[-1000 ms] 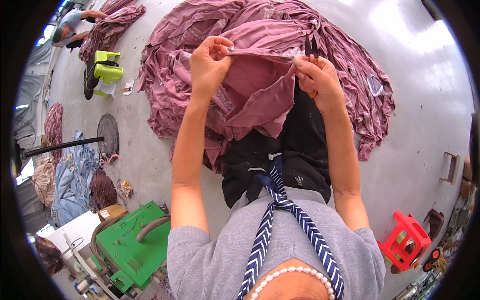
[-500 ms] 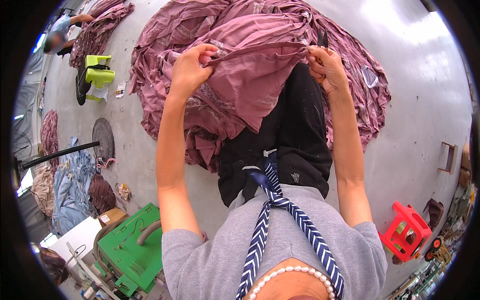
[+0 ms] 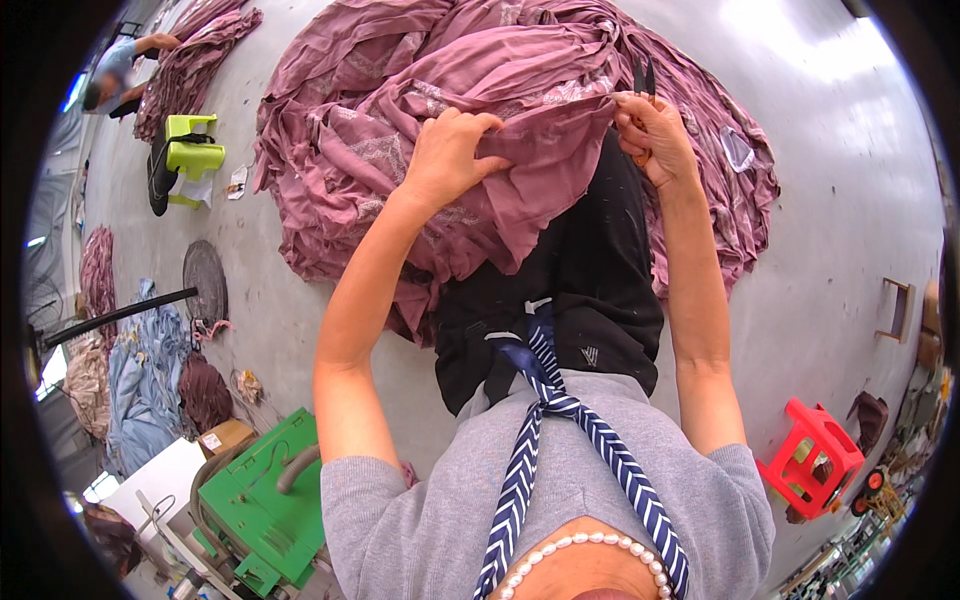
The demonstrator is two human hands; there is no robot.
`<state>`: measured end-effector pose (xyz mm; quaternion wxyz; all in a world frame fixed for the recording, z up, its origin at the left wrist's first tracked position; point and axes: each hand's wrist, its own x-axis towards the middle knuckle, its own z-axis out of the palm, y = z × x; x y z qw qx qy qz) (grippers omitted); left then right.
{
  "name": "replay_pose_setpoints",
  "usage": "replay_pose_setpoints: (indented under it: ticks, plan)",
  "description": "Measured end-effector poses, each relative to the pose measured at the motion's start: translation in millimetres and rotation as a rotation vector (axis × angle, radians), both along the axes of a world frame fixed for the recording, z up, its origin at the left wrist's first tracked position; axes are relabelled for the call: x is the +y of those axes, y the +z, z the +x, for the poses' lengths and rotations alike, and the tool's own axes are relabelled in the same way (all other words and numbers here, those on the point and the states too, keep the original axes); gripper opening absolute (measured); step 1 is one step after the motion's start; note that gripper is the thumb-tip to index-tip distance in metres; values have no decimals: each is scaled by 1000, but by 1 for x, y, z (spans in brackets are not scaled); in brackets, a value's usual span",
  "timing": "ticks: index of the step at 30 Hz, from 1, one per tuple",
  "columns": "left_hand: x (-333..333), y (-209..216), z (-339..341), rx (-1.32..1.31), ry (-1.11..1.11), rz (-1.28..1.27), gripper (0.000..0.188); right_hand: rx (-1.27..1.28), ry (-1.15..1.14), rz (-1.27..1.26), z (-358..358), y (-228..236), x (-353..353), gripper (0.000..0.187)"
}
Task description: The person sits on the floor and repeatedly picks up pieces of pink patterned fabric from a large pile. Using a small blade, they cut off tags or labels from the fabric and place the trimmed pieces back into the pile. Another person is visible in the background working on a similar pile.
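A big heap of dusty-pink fabric point(image 3: 340, 165) with pale patterned patches spreads before me, part of it draped over my black-trousered legs. Over the raised fold lies my left hand point(image 3: 455, 160), its thumb and fingers apart and nothing gripped. My right hand point(image 3: 655, 135) pinches the edge of that fold at its right end. The same hand also holds small scissors point(image 3: 645, 76), their dark blades pointing away from me and a bit of orange handle showing at the palm. Between the two hands the cloth edge runs slack.
A lime-green stool point(image 3: 194, 155) stands at left, beyond a dark round base with a pole point(image 3: 206, 280). Green machinery point(image 3: 262, 500) is at lower left, near blue cloth point(image 3: 145, 375). A red stool point(image 3: 815, 455) sits at lower right. Another person point(image 3: 112, 75) handles pink cloth far left.
My left hand has let go of the fabric edge and moved right along the fold, fingers spreading. The fold has sagged. My right hand stays in place with the scissors and cloth edge.
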<state>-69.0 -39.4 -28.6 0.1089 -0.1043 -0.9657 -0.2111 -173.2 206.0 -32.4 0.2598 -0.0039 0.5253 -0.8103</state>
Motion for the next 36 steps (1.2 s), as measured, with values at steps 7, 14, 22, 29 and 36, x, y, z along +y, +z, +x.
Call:
replay_pose_setpoints:
  ticks: [7,14,22,29,36]
  plan:
    - [5,25,13,-266,160,468,26,18,-30,36,-7,-11,6,16]
    - [-14,27,31,-119,170,752,17,427,-284,492,-3,-21,-1,13]
    - [-17,23,30,-299,108,987,13,162,-76,258,-4,-5,4,18]
    - [-2,20,29,-501,106,1670,11,36,-7,168,-6,-16,0,26]
    - [0,13,33,-470,52,1792,11,604,-198,490,41,-4,-18,31]
